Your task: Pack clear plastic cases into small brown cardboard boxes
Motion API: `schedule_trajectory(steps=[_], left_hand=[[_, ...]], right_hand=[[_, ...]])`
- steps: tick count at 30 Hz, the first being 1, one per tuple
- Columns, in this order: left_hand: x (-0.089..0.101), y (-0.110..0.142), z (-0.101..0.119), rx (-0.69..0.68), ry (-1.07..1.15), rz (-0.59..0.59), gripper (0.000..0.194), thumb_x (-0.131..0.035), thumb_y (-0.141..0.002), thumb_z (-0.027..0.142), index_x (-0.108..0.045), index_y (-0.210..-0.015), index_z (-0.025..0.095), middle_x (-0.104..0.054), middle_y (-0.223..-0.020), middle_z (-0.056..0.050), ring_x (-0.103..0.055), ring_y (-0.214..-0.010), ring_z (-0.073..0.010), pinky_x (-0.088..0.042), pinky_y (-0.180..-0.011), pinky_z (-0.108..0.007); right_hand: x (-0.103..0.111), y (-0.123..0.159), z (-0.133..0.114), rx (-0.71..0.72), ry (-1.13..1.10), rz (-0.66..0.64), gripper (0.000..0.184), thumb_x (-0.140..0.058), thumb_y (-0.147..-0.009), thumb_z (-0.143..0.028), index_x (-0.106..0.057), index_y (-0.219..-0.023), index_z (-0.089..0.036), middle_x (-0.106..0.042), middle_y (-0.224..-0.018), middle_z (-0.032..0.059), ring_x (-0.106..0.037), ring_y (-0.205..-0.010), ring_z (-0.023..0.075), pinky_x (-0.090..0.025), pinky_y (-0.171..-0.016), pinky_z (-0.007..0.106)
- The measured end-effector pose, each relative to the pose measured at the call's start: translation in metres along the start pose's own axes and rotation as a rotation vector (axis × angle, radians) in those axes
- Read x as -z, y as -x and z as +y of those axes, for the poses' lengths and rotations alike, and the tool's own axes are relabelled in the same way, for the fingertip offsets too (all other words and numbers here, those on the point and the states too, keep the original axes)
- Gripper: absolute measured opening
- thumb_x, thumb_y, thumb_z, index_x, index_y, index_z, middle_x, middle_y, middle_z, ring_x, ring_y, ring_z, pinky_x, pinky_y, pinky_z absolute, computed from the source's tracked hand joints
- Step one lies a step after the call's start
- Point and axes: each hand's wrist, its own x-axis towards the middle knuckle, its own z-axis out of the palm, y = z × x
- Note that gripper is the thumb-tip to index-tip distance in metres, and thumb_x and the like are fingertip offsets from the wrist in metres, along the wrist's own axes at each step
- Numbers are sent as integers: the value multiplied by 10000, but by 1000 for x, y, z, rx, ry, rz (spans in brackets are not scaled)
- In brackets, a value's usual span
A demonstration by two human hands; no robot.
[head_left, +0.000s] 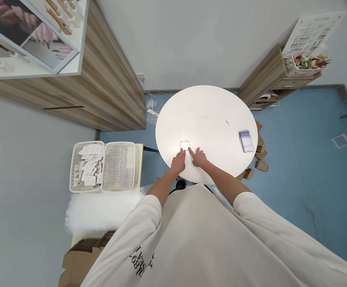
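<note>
All places relative to the round white table point(203, 103). Our small white square point(185, 145) lies flat on it, left of centre, toward our edge. Glare washes it out; we can't tell if it's a card, a case or a screen.

Left hand point(178, 160): fingers held close together, tips at the square's near edge; can't tell whether they press or pinch. Right hand point(198, 157): index finger reaches out to the near right corner, the rest bent and slightly apart.

Handling, our judgement: light, thin, fairly stiff, probably smooth enough to skate on the tabletop. May crack or scuff if it's plastic. We'd take opposite side edges, fingertips only, no weight on the middle.

Counts:
- on the table: 1 square, 1 purple-and-white pack point(246, 141) by the right rim (pixelated, can't say how many pieces), 1 dark sliver point(227, 122) right of centre
- left of the table: 2 white baskets side by side, one with paper packets point(91, 163) (overlapping, no count), one with clear plastic pieces point(118, 165) (same); 1 white soft bundle point(101, 213) nearer us
- floor at the table's right: at least 5 small brown cartons point(261, 166), some partly hidden
- floor, table's far left: 1 power strip point(152, 113)
</note>
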Motion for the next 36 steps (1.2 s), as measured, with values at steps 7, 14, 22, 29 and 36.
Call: schedule_trajectory(steps=[7, 14, 22, 29, 36], left_hand=[[-8, 7, -4, -49, -29, 14, 982, -463, -853, 75, 118, -1626, 246, 161, -1694, -82, -208, -1529, -353, -557, -914, -420], [-17, 32, 8, 20, 10, -30, 991, -476, -854, 108, 134, -1622, 259, 153, -1692, -103, -351, -1470, -356, -548, -926, -416], [-48, 71, 48, 57, 15, 31, 903, -479, -887, 174, 25, -1635, 208, 67, -1696, -162, -380, -1454, -377, -464, -1038, -468], [-77, 118, 78, 121, 33, 119, 743, -425, -952, 236, -118, -1627, 195, -66, -1701, -158, -251, -1523, -359, -331, -1161, -500], [-84, 168, 71, 222, 53, 184, 651, -410, -956, 211, -258, -1586, 160, -148, -1683, -188, -272, -1517, -346, -328, -1161, -499]], right_hand=[[-12, 32, 14, 5, -124, -38, 1095, -614, -919, -464, 252, -1577, -340, -43, -1690, 161, -209, -1508, 388, -368, -1105, 482], [-32, 58, 29, 42, -154, -80, 1032, -588, -930, -447, 164, -1616, -279, -85, -1693, 163, -249, -1512, 337, -369, -1112, 443], [-56, 102, 62, 144, -169, -13, 873, -510, -968, -385, 15, -1644, -214, -295, -1632, 169, -463, -1379, 318, -413, -1062, 405], [-79, 134, 74, 244, -140, 142, 635, -430, -993, -290, -282, -1602, -191, -353, -1612, 124, -384, -1416, 313, -367, -1107, 412], [-84, 149, 42, 392, -140, 221, 498, -399, -998, -226, -483, -1486, -174, -494, -1503, 118, -480, -1334, 274, -417, -1058, 382]])
